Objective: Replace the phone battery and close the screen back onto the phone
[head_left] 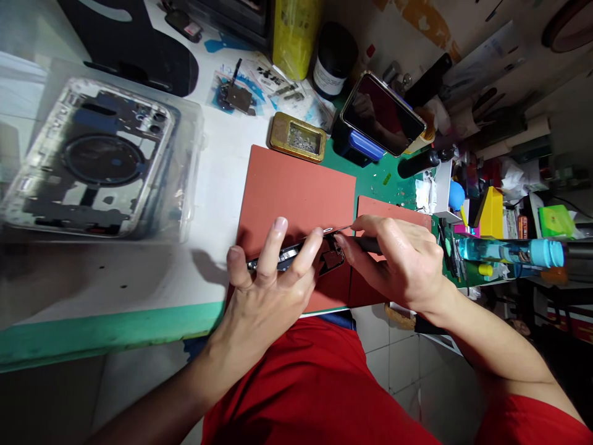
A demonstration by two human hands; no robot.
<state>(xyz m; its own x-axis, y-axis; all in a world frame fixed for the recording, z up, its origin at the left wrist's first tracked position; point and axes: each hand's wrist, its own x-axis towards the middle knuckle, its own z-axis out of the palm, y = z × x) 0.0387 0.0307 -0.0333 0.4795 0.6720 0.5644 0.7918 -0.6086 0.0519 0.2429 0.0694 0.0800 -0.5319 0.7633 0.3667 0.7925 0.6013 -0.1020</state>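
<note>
A dark, opened phone (332,258) is tilted above a reddish mat (296,191). My left hand (273,275) grips its frame, with fingers spread along the upper side and the thumb hidden. At the phone's right end, my right hand (401,259) has its index finger and thumb close together. A thin metal piece reaches from that index fingertip to the phone's upper edge, and a dark handle-like item (369,245) shows between the fingers. Which of these the right hand grips is hard to tell.
Behind the mat lies a gold tin (298,137) of small parts. A phone (383,113) leans at the back right beside a blue box (365,146). A large phone housing (99,157) in a clear tray is at left. A blue liquid bottle (509,252) lies at right.
</note>
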